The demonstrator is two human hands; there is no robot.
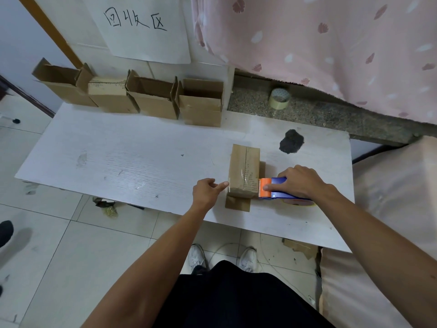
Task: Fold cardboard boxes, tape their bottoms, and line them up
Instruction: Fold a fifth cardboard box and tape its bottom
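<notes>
Now, white table (118, 162): four boxes (151, 98) lined up at back. Box (244, 171) near front edge, bottom up for taping. Right hand (300, 183) wraps around tape gun (274, 188) beside box. Left hand (207, 191) pins tape end with one straight finger so it sticks.

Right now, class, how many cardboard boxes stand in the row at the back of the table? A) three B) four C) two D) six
B: four boxes stand side by side along the far edge of the table, while a fifth box lies apart, nearer the front.
</notes>
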